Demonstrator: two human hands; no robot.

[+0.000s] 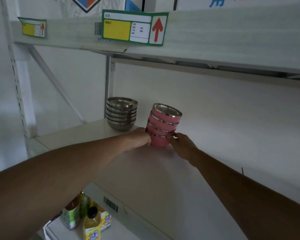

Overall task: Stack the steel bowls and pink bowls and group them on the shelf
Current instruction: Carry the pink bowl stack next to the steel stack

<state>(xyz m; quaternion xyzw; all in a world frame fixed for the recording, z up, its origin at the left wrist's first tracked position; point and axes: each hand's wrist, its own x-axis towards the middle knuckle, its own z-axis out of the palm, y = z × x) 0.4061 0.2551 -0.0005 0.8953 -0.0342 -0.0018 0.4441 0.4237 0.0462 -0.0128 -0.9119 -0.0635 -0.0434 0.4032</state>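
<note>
pink bowls (164, 126), round, glossy and steel-rimmed, stand nested on the smooth white shelf (93, 134), right of the stacked steel bowls (121, 113). left hand (139, 139) and right hand (184, 144) clamp fingers around the bottom bowl.

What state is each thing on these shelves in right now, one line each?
Pink bowls: nested stack, leaning, gripped at its base.
Steel bowls: nested stack, upright, untouched.
Left hand: clasping the bottom pink bowl.
Right hand: fingers on the bottom bowl's rim.
Drink bottles: upright, capped, lower shelf.
</note>
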